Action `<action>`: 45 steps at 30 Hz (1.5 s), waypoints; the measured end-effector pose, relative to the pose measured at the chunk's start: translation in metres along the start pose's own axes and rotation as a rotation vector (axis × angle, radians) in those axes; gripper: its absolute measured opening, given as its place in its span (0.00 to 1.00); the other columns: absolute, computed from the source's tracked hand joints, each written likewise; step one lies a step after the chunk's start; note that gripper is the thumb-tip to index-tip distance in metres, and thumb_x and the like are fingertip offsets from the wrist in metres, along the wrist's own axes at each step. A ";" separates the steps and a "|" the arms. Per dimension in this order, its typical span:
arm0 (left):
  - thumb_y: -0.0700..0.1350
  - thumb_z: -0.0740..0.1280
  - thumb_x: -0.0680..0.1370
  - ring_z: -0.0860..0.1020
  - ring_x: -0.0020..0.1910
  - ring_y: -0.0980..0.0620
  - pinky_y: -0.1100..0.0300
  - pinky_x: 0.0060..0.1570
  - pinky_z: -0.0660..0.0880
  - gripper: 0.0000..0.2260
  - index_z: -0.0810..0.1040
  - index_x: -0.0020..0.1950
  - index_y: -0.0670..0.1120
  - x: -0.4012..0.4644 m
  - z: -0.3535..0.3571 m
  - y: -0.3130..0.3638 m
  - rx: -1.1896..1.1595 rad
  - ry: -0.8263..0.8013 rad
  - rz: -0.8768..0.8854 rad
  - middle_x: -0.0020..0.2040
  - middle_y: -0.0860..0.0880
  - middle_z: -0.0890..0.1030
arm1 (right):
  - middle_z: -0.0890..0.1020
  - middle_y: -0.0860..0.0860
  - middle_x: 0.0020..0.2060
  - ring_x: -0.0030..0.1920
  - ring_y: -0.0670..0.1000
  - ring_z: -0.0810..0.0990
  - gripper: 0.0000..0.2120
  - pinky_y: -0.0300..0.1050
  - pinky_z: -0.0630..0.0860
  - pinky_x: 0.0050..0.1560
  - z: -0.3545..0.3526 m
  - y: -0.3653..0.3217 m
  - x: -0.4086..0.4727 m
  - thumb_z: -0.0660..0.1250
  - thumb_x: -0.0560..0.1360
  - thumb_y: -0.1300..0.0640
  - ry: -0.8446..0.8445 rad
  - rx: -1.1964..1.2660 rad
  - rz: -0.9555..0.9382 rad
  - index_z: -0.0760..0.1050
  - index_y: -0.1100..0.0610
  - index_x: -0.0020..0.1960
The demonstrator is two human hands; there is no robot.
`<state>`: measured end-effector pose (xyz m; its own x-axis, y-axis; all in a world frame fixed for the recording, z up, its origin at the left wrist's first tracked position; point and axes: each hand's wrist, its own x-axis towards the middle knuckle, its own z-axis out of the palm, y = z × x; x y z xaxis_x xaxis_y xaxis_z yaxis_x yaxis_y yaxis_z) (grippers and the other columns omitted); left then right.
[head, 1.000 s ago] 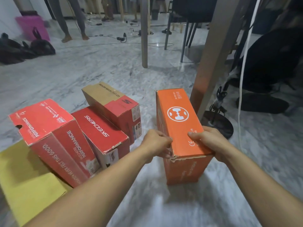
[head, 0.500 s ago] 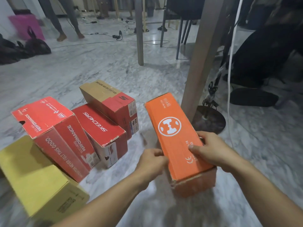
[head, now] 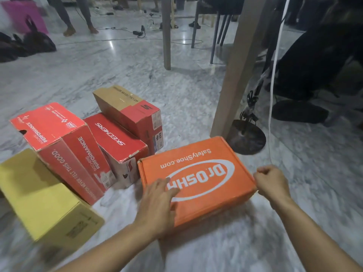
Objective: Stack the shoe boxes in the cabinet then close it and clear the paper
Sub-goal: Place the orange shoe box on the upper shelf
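An orange shoe box [head: 198, 173] lies flat on the marble floor, its big printed lid facing up. My left hand [head: 159, 199] rests on the lid's near left part with fingers stretched out. My right hand [head: 272, 183] sits at the box's right end, fingers curled against its side. Left of it stand three red shoe boxes: a tilted one [head: 64, 146], a middle one [head: 117, 140] and a brown-and-red one [head: 131, 110] behind. A yellow box [head: 43, 203] lies at the near left. No cabinet or paper is in view.
A wooden table leg [head: 233, 75] rises just behind the orange box, with a round black stand base [head: 247, 138] and a hanging white cord [head: 274, 75] beside it. Another leg [head: 166, 32], chair legs, floor cables, dark bags and a standing person's legs lie farther back.
The orange box went from standing on its side to lying flat with the big lid up. My left hand moved onto the lid; my right hand shifted to the box's right end.
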<state>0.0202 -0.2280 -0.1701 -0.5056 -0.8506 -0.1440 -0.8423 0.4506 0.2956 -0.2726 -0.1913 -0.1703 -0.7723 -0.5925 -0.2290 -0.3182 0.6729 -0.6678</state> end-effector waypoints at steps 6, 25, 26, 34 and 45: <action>0.50 0.74 0.62 0.72 0.66 0.47 0.47 0.65 0.71 0.36 0.64 0.67 0.54 -0.005 0.030 -0.031 -0.646 0.143 -0.373 0.65 0.48 0.72 | 0.76 0.59 0.65 0.61 0.60 0.77 0.27 0.55 0.75 0.60 0.005 -0.002 0.028 0.72 0.72 0.50 -0.155 -0.119 -0.060 0.71 0.55 0.69; 0.40 0.82 0.62 0.79 0.56 0.62 0.63 0.53 0.78 0.41 0.63 0.67 0.58 -0.082 -0.032 -0.024 -1.059 0.125 -0.304 0.60 0.55 0.78 | 0.77 0.50 0.53 0.45 0.54 0.80 0.52 0.55 0.82 0.34 -0.055 -0.039 -0.038 0.84 0.57 0.52 -0.618 -0.091 -0.177 0.62 0.45 0.75; 0.41 0.82 0.62 0.79 0.56 0.62 0.63 0.53 0.78 0.42 0.62 0.67 0.58 -0.092 -0.044 -0.023 -1.039 0.140 -0.305 0.60 0.56 0.79 | 0.76 0.50 0.53 0.45 0.54 0.80 0.55 0.53 0.81 0.31 -0.060 -0.046 -0.047 0.85 0.54 0.51 -0.607 -0.105 -0.204 0.61 0.45 0.76; 0.40 0.82 0.62 0.78 0.58 0.62 0.62 0.59 0.76 0.45 0.62 0.72 0.53 -0.175 -0.135 -0.019 -0.942 0.301 -0.296 0.61 0.56 0.79 | 0.79 0.40 0.48 0.38 0.53 0.81 0.47 0.56 0.81 0.26 -0.099 -0.106 -0.107 0.83 0.57 0.57 -0.596 -0.040 -0.525 0.68 0.47 0.72; 0.47 0.81 0.62 0.82 0.43 0.59 0.64 0.34 0.77 0.30 0.74 0.60 0.55 -0.337 -0.250 -0.025 -0.813 0.515 -0.600 0.48 0.56 0.83 | 0.83 0.54 0.51 0.37 0.54 0.84 0.49 0.65 0.82 0.36 -0.101 -0.190 -0.246 0.83 0.54 0.52 -0.934 0.133 -0.760 0.68 0.51 0.72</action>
<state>0.2579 -0.0205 0.1068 0.2341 -0.9649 -0.1193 -0.4572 -0.2175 0.8624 -0.0773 -0.1286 0.0849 0.2990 -0.9450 -0.1323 -0.4165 -0.0045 -0.9091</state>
